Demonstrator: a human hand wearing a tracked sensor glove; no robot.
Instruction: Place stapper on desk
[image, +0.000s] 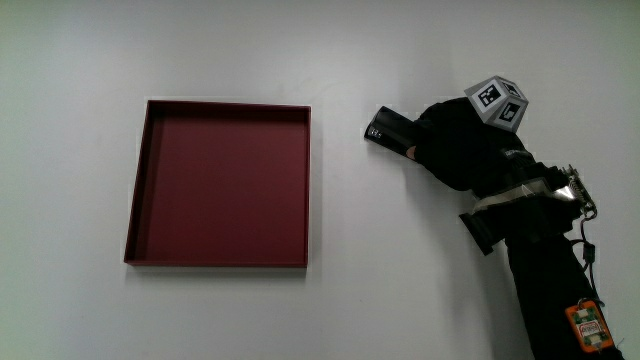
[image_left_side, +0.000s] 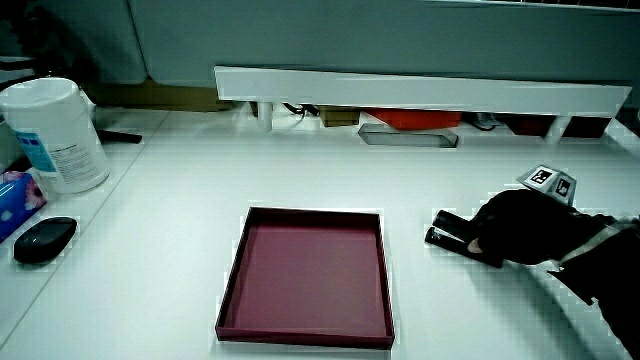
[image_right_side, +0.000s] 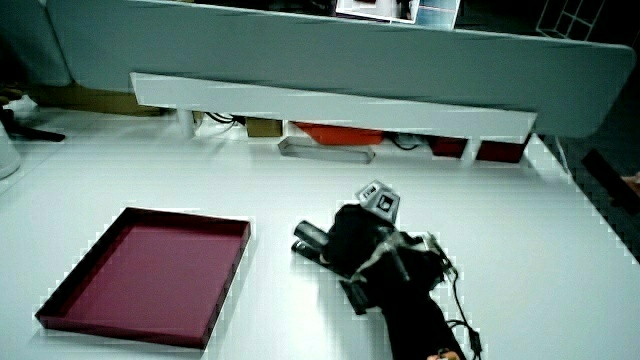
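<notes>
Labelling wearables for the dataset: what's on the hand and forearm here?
The hand wears a black glove with a grey cube bearing black-and-white square patterns on its back. A pale strap wraps the wrist, the forearm is in a black sleeve, and an orange tag hangs on a thin cable.

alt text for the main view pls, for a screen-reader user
A black-gloved hand with a patterned cube on its back grips a black stapler resting on a white table, beside a shallow dark red square tray with nothing in it. The forearm reaches in from the person's side.
</notes>
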